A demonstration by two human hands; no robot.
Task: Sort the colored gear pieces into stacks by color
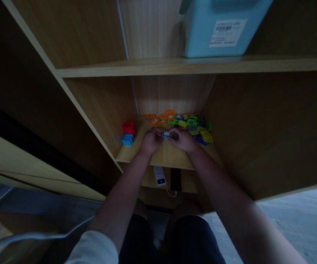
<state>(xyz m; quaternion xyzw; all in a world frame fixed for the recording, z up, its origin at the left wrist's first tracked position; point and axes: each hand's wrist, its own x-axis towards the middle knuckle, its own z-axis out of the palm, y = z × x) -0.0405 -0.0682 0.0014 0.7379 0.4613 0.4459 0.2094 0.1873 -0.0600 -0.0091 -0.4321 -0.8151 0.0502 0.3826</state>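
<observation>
Over the middle shelf [164, 156], my left hand [150, 141] and my right hand [184, 139] meet around a small grey toothed plastic piece [166, 134]. Both hands are closed, with the fingertips pinching it from either side. Its exact shape is too small and dark to make out. Just behind and right of my right hand lies a loose heap of toothed plastic building pieces [197, 128] in green, yellow and blue. Orange pieces [161, 118] spread along the back. To the left stand a red block [129, 128] and a blue block [127, 139], touching each other.
A light blue plastic bin [216, 29] with a label sits on the shelf above, whose front edge [158, 68] runs over my hands. Below are a white power bank [159, 176] with a cable and a black flat object [175, 179]. Wooden side walls close in left and right.
</observation>
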